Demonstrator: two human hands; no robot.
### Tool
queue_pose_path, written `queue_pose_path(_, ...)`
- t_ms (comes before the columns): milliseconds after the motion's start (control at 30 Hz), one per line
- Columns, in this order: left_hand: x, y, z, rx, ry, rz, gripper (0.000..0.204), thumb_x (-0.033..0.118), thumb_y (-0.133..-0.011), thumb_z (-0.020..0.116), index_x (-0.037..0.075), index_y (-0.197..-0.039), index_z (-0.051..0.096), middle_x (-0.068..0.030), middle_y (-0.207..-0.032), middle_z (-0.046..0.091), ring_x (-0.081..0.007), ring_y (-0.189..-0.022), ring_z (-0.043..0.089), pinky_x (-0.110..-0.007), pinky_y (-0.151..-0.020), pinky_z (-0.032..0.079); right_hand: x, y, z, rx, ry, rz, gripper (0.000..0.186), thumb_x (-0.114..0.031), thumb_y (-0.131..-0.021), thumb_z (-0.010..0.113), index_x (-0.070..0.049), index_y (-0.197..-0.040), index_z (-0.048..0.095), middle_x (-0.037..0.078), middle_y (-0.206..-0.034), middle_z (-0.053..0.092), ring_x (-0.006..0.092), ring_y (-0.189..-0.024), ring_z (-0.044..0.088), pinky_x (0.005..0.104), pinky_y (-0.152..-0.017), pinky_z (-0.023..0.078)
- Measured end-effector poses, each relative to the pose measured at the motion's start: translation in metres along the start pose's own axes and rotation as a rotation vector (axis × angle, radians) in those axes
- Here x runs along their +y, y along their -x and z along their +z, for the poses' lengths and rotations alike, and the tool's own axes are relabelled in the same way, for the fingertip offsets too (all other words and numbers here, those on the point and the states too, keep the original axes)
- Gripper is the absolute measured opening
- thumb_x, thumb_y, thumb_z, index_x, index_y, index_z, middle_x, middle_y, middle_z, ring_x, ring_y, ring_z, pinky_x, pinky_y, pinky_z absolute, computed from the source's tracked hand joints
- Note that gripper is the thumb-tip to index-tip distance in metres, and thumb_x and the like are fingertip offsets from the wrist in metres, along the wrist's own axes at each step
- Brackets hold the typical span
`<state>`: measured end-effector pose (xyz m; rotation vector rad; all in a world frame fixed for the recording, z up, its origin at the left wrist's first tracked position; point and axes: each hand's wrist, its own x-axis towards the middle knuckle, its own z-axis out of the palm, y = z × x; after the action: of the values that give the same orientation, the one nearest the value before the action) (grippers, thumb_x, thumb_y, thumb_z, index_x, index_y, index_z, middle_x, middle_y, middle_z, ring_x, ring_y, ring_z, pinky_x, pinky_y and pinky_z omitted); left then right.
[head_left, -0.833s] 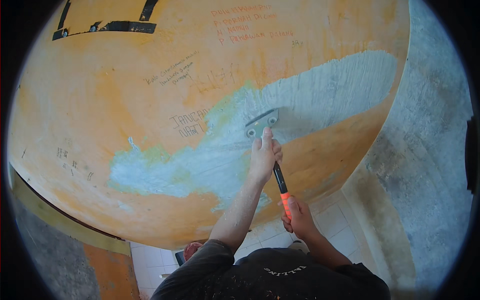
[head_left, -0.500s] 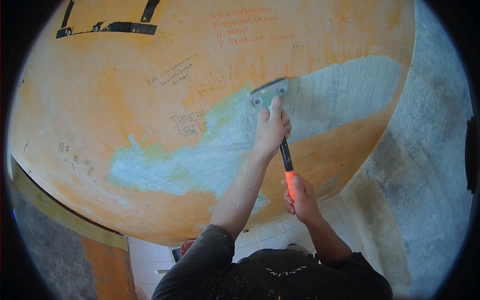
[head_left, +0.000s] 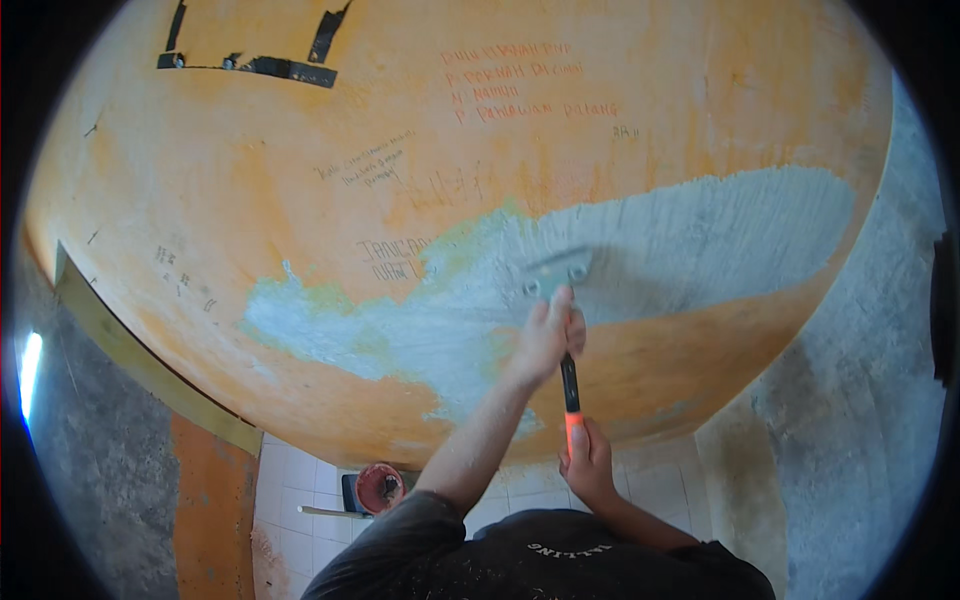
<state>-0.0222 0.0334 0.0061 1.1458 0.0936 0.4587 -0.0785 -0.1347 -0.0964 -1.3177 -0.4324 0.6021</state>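
My left hand (head_left: 548,335) is closed round the black shaft of a long scraper just below its blurred metal head (head_left: 552,270). My right hand (head_left: 590,460) grips the orange handle end lower down. The blade lies over a pale blue-grey scraped patch (head_left: 740,240), touching or very close to it. Around that patch spreads a curved wall (head_left: 250,210) of worn orange paint with handwriting and black tape (head_left: 280,70).
A red bucket (head_left: 380,488) rests by a dark tray and a pale stick (head_left: 325,512) on white floor tiles (head_left: 300,470) at lower left. Grey concrete walls (head_left: 850,420) flank both sides; a yellow ledge (head_left: 170,375) runs along the left.
The scraper head rose between the two earlier frames and has since come down over the patch, with both hands still on it. The camera view has shifted, showing more of the bucket.
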Motion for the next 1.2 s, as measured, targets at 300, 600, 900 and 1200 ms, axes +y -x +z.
queue_pose_path(300, 0.016, -0.008, 0.015, 0.036, -0.015, 0.049, 0.034, 0.047, -0.104, 0.038, 0.013, -0.098, 0.042, 0.0055, -0.056, 0.030, -0.0068, -0.044, 0.032, -0.024, -0.041, 0.030, -0.029, -0.011, -0.009, -0.025, 0.148, -0.155, 0.026, -0.026, -0.104, 0.042, -0.002, -0.103, 0.052, -0.001, -0.060, 0.043, 0.0067, -0.049, 0.045, 0.0258, -0.046, 0.036)
queue_pose_path(600, 0.020, -0.011, 0.018, 0.077, -0.031, 0.063, 0.036, 0.049, -0.103, 0.038, 0.014, -0.096, 0.041, 0.0058, -0.056, 0.029, -0.0064, -0.043, 0.032, -0.024, -0.040, 0.029, -0.033, -0.010, -0.013, -0.076, 0.195, -0.089, 0.024, -0.022, -0.102, 0.046, -0.001, -0.111, 0.051, 0.002, -0.062, 0.048, 0.0107, -0.054, 0.049, 0.0306, -0.051, 0.040)
queue_pose_path(900, 0.034, -0.020, 0.022, 0.045, 0.019, 0.113, 0.038, 0.049, -0.102, 0.041, 0.012, -0.100, 0.044, 0.0069, -0.056, 0.028, -0.0063, -0.043, 0.031, -0.024, -0.041, 0.027, -0.041, -0.017, -0.010, -0.038, 0.289, -0.182, 0.024, -0.018, -0.101, 0.048, 0.000, -0.115, 0.051, 0.006, -0.070, 0.052, 0.0120, -0.058, 0.049, 0.0308, -0.054, 0.040)
queue_pose_path(1200, 0.022, -0.011, 0.019, 0.110, 0.072, -0.012, 0.036, 0.048, -0.103, 0.041, 0.012, -0.100, 0.043, 0.0052, -0.056, 0.029, -0.0071, -0.043, 0.032, -0.024, -0.040, 0.028, -0.032, -0.005, -0.012, -0.021, 0.283, -0.170, 0.021, -0.019, -0.102, 0.047, 0.000, -0.112, 0.051, 0.003, -0.065, 0.048, 0.0101, -0.056, 0.047, 0.0295, -0.052, 0.038)
